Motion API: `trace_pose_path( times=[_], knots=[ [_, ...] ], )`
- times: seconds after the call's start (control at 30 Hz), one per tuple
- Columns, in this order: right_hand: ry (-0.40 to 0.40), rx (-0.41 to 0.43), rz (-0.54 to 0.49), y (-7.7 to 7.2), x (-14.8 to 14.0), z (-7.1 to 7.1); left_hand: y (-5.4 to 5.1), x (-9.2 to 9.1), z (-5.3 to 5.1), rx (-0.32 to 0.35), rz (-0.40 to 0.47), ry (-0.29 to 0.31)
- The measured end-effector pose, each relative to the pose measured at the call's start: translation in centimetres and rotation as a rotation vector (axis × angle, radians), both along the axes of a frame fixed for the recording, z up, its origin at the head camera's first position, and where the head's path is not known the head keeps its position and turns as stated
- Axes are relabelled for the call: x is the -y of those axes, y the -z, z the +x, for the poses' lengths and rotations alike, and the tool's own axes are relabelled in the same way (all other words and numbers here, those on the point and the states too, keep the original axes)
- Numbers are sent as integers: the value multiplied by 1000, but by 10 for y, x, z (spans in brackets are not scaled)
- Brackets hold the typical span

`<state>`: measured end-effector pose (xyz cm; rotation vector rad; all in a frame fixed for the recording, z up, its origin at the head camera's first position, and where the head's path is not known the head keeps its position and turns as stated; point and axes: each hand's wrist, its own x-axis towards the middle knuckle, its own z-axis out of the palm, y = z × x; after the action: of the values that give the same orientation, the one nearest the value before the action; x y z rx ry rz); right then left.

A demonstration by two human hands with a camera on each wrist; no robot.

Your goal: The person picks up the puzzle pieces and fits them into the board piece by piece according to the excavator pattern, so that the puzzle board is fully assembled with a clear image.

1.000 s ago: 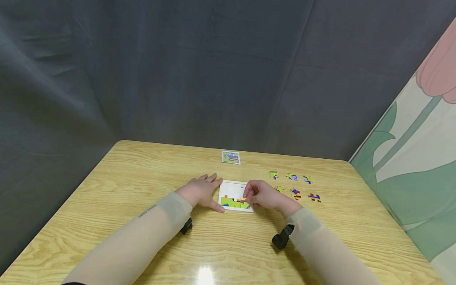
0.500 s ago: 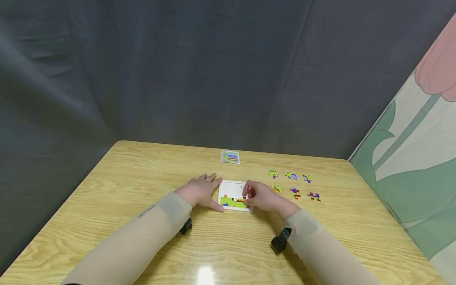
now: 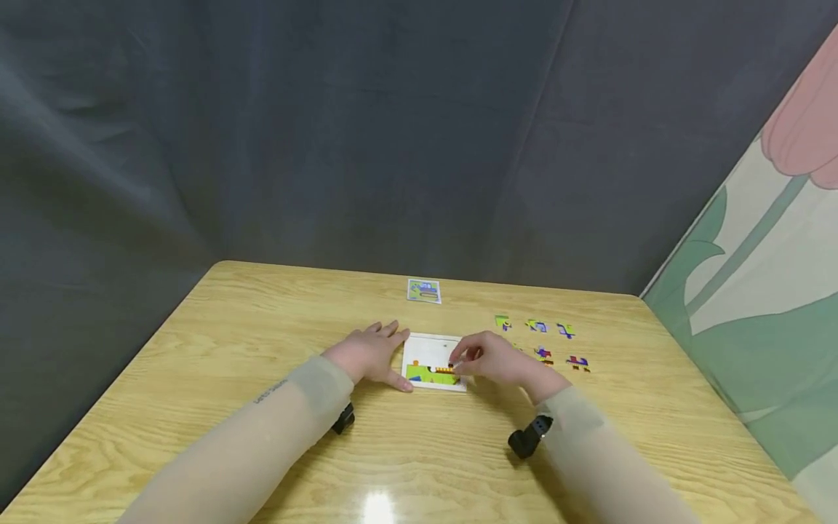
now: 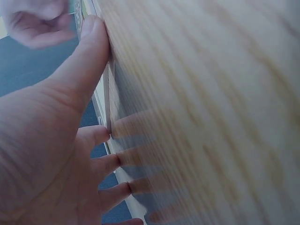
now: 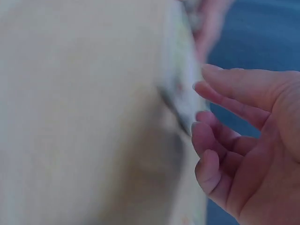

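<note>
A white puzzle tray [image 3: 428, 348] lies on the wooden table in front of me. Joined jigsaw pieces [image 3: 422, 373], mostly green with a striped red-yellow band, fill its lower strip; the upper part shows bare white. My left hand [image 3: 372, 354] rests with spread fingers along the tray's left edge. In the left wrist view, the thumb [image 4: 89, 51] and fingertips touch that edge. My right hand [image 3: 491, 358] hovers over the tray's right side and covers part of it. In the right wrist view its fingers [image 5: 211, 136] are loosely bent, with nothing seen between them.
Several loose jigsaw pieces lie right of the tray, among them a green corner piece [image 3: 503, 322] and a red-blue piece [image 3: 578, 362]; one is partly behind my right hand. A small picture card [image 3: 424, 291] lies behind the tray. A dark curtain [image 3: 393, 145] hangs beyond the table.
The striped piece under my right fingers has settled flat into the lower strip. My right hand has let go and lifted slightly off it. The left hand keeps its place.
</note>
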<state>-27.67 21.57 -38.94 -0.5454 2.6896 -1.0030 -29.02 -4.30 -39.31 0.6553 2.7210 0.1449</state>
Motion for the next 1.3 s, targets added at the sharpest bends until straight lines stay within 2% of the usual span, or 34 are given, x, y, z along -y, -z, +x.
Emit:
trace_pose_path(
  times=[0.07,0.13,0.27,0.5,0.67,0.8,1.1,1.2,1.3],
  knots=[
    [31,-46,-16,-9,-22,-3,1,-2,0,2,7,5],
    [97,-79,-17,-18,-44,-4,3,-3,-1,2,8,4],
    [169,-99,41,-24,-74,-4,2,-2,-1,1,5,-5],
    [219,-44,130,-6,-81,-9,3,-1,-1,-6,-6,-6],
    [255,-71,197,6,-79,-17,2,-1,0,6,5,-14],
    [269,-90,206,9,-77,-19,1,-2,0,9,13,-15],
    [299,-91,135,14,-75,-19,2,-2,1,13,21,-13],
    [306,-101,73,12,-70,-19,2,-2,0,11,23,-13],
    [304,-78,-38,10,-61,-19,2,-2,0,11,29,-16]
  ],
)
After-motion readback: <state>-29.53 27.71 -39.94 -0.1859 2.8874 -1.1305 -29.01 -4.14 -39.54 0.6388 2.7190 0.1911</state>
